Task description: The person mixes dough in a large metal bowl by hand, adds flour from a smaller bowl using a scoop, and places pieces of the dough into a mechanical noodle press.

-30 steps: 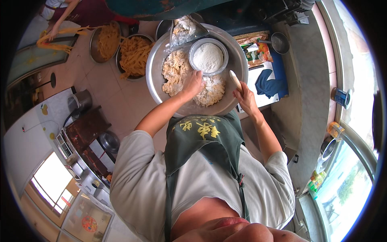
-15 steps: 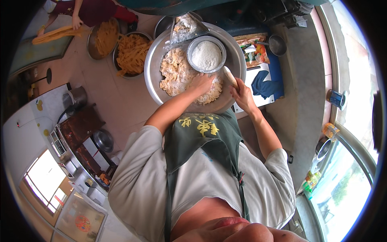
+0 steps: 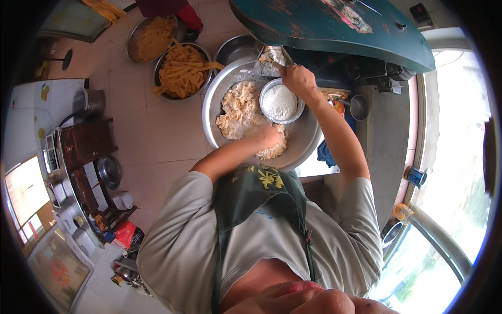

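Note:
A wide metal basin [image 3: 210, 112] holds crumbly, floured dough [image 3: 238, 104] and a smaller metal bowl of white flour [image 3: 280, 102]. My left hand [image 3: 269, 137] is low in the basin, its fingers curled into the dough just below the flour bowl; the fingertips are partly hidden. My right hand [image 3: 299, 82] is closed round a pale wooden stick [image 3: 278, 66]. The stick's tip points into a flour-dusted metal chute [image 3: 269, 57] at the basin's far rim. Some dough lies in that chute.
A green machine cover [image 3: 324, 31] overhangs the far side. Left of the basin stand metal bowls of yellow dough strips [image 3: 183, 68], with an empty-looking metal bowl [image 3: 236, 51] behind. A ladle [image 3: 358, 107] lies on the right. Another person's red sleeve or trouser [image 3: 188, 18] shows far left.
My right hand has moved up and away with the stick, from the basin's near right rim to the chute. My left hand stays in the dough. The whole view has shifted.

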Motion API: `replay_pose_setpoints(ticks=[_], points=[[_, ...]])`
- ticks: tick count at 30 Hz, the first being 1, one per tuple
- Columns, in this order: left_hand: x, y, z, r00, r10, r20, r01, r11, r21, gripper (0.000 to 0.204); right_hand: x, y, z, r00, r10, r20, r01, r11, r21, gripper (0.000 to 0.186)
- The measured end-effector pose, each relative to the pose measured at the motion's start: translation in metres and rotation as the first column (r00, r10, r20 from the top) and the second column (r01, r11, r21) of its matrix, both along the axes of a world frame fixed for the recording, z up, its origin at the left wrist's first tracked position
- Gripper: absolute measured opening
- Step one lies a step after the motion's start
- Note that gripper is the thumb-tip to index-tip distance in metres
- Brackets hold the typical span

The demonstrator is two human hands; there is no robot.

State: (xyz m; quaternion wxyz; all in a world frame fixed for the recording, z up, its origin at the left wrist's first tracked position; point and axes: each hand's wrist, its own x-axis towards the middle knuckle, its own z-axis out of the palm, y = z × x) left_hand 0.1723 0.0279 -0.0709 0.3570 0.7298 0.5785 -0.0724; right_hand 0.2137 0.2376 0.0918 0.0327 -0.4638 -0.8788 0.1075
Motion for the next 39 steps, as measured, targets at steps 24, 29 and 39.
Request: replay_pose_setpoints(ticks=[24, 29, 39], points=[[-0.088, -0.030, 0.014, 0.668, 0.155, 0.728, -0.271, 0.961, 0.044, 0.028, -0.026, 0.028, -0.018, 0.980, -0.197, 0.022, 0.198, 0.967, -0.157, 0.050], [-0.072, -0.045, 0.045, 0.916, 0.053, 0.399, -0.157, 0.960, 0.232, 0.029, -0.027, 0.004, 0.007, 0.982, -0.182, 0.052, 0.189, 0.963, -0.190, 0.050], [-0.056, -0.037, 0.022, 0.983, -0.056, 0.174, -0.004, 0.944, 0.330, 0.010, -0.035, 0.001, -0.002, 0.988, -0.135, 0.074, 0.146, 0.975, -0.169, 0.050]])
